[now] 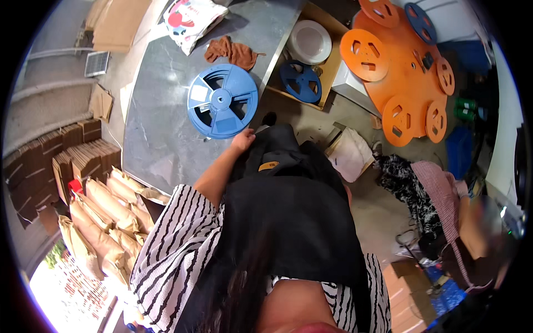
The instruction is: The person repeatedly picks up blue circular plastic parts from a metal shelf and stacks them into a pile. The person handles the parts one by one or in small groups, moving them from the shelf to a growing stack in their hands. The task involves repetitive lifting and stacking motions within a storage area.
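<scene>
A stack of light-blue plastic reels [222,101] lies flat on the grey tabletop, with cutouts around its hub. Close to the stack's near edge, by the table's right side, is my left hand [242,141]. Its fingers are small and partly hidden, so I cannot tell whether they hold anything. Beyond the reels lies a crumpled brown cloth [233,53]. My right hand is hidden behind the black apron [288,222] that I wear.
Right of the table, an open carton [277,83] holds a white reel and a dark-blue reel. An orange table [400,72] carries orange reels. A person [444,205] sits at the right. Brown sacks [108,213] and stacked flat cardboard [83,161] stand left.
</scene>
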Motion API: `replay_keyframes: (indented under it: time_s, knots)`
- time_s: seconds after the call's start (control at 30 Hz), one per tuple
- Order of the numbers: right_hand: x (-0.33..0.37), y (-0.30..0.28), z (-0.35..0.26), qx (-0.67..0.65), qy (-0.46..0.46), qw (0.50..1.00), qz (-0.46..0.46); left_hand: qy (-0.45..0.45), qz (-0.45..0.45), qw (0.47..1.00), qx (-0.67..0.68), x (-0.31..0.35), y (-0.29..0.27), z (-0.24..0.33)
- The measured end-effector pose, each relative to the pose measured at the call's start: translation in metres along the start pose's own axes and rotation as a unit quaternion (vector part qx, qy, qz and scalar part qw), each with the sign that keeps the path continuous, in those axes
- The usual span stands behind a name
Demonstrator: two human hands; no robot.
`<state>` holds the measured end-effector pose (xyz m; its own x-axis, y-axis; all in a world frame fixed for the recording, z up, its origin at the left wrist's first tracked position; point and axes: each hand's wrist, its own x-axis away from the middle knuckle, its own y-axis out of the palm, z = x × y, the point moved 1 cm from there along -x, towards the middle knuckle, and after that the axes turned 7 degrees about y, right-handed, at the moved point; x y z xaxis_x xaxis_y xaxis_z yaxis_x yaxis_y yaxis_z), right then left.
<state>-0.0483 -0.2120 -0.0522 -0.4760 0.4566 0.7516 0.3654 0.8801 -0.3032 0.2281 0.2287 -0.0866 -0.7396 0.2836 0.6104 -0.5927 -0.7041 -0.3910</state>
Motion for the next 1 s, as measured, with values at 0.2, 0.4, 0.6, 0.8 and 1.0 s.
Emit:
replay_keyframes:
  time_s: [0.2, 0.4, 0.6, 0.8, 1.0]
  knots:
    - [0.001, 0.047, -0.113, 0.286, -0.159, 0.943, 0.067, -0.092, 0.119, 0.989, 0.006, -0.016, -0.02, -0.072]
    - [0.009, 0.054, -0.121, 0.337, -0.052, 0.939, 0.039, 0.142, 0.138, 0.965, -0.174, -0.047, -0.006, -0.021]
    - [0.047, 0.074, -0.156, 0.313, 0.029, 0.949, 0.032, -0.072, 0.286, 0.955, -0.044, -0.131, 0.034, -0.035]
    - [0.066, 0.065, -0.129, 0.305, 0.068, 0.95, 0.002, -0.295, 0.072, 0.94, -0.154, -0.142, 0.01, -0.004]
    - [0.043, 0.046, -0.109, 0.376, 0.018, 0.926, -0.029, -0.234, 0.12, 0.957, -0.126, -0.146, 0.02, -0.033]
